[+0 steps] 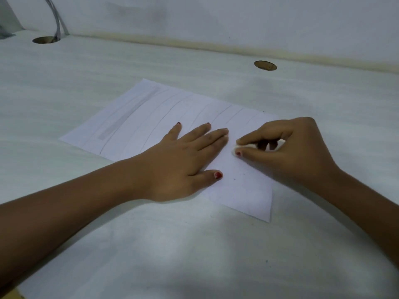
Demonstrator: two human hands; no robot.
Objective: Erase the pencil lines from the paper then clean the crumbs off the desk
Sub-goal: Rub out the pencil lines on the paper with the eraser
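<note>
Pinching an eraser (241,147), the right hand (289,147) (left hand (183,162) flat) touches paper (151,117)

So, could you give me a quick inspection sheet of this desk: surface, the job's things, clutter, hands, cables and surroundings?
Surface: white desk, with a round left hole and right hole near its back edge.
Job's things: paper lying flat, with faint pencil lines and a grey band; small white eraser.
Clutter: a few dark specks on the paper, possibly crumbs.
Hands: left hand pressed flat on the paper; right hand pinches the eraser.
Cables: grey cable runs down to the left hole.
Surroundings: pale wall behind the desk.
</note>
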